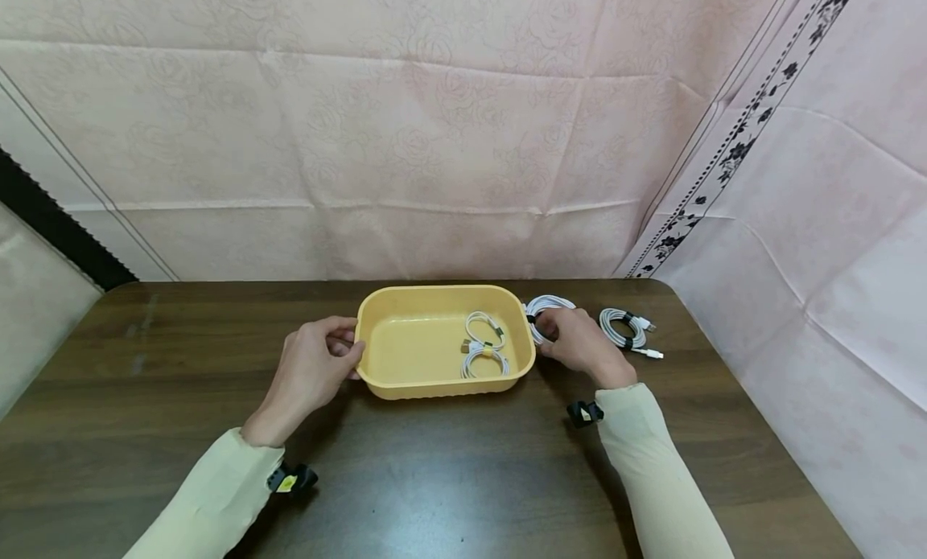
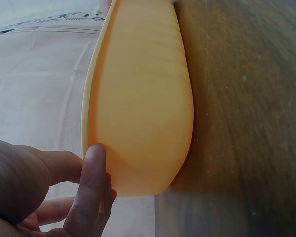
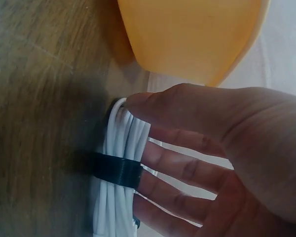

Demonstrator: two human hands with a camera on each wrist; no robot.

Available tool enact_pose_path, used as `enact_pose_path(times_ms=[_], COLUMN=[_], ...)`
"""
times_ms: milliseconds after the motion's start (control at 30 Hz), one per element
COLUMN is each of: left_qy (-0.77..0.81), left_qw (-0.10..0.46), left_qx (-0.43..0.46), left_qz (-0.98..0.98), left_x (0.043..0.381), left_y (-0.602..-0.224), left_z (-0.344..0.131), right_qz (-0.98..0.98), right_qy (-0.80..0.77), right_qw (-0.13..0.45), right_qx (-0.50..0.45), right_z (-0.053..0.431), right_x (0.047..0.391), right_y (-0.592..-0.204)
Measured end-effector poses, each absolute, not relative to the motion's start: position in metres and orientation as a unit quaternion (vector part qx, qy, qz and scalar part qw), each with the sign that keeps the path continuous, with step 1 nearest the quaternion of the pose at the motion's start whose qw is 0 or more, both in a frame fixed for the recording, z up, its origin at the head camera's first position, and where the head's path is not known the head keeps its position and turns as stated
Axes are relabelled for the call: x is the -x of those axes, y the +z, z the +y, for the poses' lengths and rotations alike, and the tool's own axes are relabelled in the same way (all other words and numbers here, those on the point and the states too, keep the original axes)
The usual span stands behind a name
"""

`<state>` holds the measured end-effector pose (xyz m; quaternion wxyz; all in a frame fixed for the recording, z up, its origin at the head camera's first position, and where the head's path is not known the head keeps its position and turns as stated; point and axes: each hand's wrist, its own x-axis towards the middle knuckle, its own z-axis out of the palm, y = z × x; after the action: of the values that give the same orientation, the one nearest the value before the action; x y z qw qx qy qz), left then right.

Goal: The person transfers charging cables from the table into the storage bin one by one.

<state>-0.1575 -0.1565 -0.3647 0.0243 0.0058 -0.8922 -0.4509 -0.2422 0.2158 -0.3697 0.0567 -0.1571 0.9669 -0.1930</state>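
A yellow plastic tray (image 1: 405,388) stands on the table. My left hand (image 1: 313,362) pinches its left end, thumb over the rim and fingers against the outer wall (image 2: 138,108). Beside the tray's right end lies a coil of white cable (image 1: 546,303) tied with a black strap (image 3: 117,170). My right hand (image 1: 579,346) grips this coil from above, thumb at one edge and fingers along its far side. Inside the tray, toward its right, are two small white cable coils (image 1: 484,362), one with a USB plug.
Farther right on the table is another white cable coil (image 1: 621,327) with black ties and its plugs sticking out. The brown wooden table (image 1: 434,495) ends at a patterned cloth backdrop (image 1: 434,157) behind the tray.
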Motion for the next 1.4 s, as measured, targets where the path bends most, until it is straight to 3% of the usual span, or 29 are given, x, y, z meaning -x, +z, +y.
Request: enact_pose_path(times_ms=[1400], left_qy=[-0.450], left_qw=[0.026], left_qx=[-0.002], left_qz=[-0.893], left_x=[0.1582], left_y=[-0.3649], left_z=[-0.1569], right_qz=[0.971], right_qy=[-0.175], right_qw=[0.067], right_qx=[0.145], right_z=[0.2153], right_x=[0.2433], right_y=[-0.3757])
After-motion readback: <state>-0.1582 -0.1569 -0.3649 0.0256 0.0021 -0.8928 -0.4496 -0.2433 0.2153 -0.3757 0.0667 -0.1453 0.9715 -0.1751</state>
